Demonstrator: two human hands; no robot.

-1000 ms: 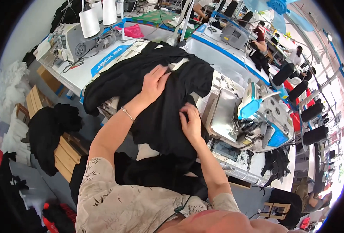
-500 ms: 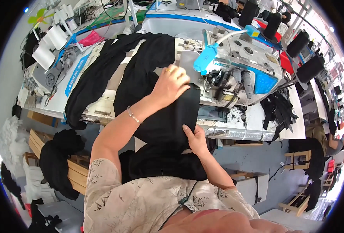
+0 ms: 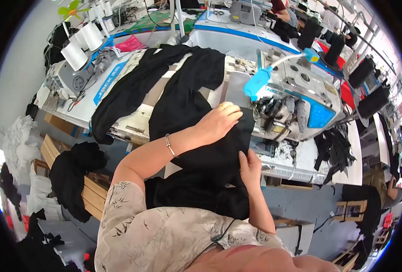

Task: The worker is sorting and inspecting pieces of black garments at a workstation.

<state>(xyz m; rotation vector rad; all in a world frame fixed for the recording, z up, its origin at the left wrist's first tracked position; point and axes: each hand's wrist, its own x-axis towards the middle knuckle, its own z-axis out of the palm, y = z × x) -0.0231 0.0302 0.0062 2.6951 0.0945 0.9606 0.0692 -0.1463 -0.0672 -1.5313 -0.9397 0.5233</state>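
A piece of black fabric [image 3: 196, 152] stretches from my lap up over the front edge of the sewing machine table. My left hand [image 3: 220, 121] is closed on its upper right part, with the fingertips pressed together near the corner. Lower down, my right hand [image 3: 251, 168] grips the right edge, thumb toward the cloth and the other fingers partly hidden. Just right of the cloth stands an industrial sewing machine [image 3: 296, 97], lint around its needle area. A blue clip-on lamp [image 3: 257, 83] hangs over it, above my left hand.
Another black fabric piece [image 3: 130, 93] lies across the table to the left. White thread cones [image 3: 74, 55] stand at the far left, black thread cones [image 3: 373, 102] at the right. Black scraps [image 3: 334, 149] hang off the table's right end. A wooden stool [image 3: 94, 195] bears black cloth.
The whole view has shifted, so the table appears farther right and lower. My hands are slightly closer together on the fabric; my right thumb has slid toward its edge.
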